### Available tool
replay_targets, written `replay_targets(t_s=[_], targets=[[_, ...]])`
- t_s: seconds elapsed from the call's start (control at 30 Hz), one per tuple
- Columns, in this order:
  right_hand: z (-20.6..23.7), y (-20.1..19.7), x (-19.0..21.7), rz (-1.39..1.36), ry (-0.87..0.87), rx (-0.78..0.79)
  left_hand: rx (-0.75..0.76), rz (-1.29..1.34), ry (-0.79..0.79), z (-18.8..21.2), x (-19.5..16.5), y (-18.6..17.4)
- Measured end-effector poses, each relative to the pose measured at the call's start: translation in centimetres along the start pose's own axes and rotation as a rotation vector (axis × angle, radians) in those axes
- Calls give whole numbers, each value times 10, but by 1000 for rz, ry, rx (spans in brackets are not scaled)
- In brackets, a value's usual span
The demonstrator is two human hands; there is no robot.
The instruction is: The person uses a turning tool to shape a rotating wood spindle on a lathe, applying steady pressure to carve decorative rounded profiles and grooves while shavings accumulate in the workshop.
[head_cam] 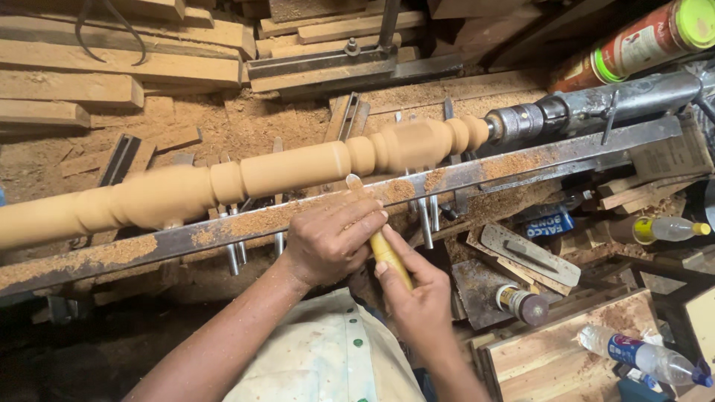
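**Head view: turning tool on the rest, spindle on the lathe**

Head view, 1 camera. Your left hand (331, 242) is closed over the front of a turning tool (380, 242), fingers curled down and pinning it onto the long steel tool rest (484, 170). Your right hand (417, 298) is wrapped around the tool's yellow wooden handle, thumb lying along it. The tool's pale tip shows just past your left fingers, at or very near the underside of the wooden spindle (298, 170); contact itself cannot be confirmed.

The spindle lies across the frame from lower left to upper right, already shaped into beads and coves, its right end seated at the metal tailstock (566, 112). Its surface looks slightly blurred.

Handling, as judgement: the tool is stiff, and its smooth handle could slip in a dusty palm, so 2 holds suit it, 1 far back on the handle for leverage, 1 close to the rest for control. The spindle looks rigid but thin at the coves, likely its weakest places.

Surroundings: sawdust (246, 126) covers the bench and rest. Stacked planks (112, 67) sit at upper left. 1 plastic bottle (648, 357) lies on a wooden box at lower right; a cylindrical can (648, 37) sits at upper right.
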State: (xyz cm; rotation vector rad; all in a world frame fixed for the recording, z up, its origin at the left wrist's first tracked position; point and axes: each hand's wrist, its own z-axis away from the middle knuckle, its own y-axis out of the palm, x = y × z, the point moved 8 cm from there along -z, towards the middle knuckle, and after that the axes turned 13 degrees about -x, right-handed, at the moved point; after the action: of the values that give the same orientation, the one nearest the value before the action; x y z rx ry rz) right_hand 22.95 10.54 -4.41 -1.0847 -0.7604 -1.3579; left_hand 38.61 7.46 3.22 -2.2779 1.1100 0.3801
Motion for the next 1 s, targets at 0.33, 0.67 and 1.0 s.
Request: replay_targets(t_s=[0.33,0.67,1.0], targets=[[20,14,-18,-11,-39,-70,48,46,-9,9,1,-10],[63,57,-9,-76,-115,-206,113,150,17,20,12,-43],[56,55,-13,-98,18,-185,99,101,7,18,12,-40]])
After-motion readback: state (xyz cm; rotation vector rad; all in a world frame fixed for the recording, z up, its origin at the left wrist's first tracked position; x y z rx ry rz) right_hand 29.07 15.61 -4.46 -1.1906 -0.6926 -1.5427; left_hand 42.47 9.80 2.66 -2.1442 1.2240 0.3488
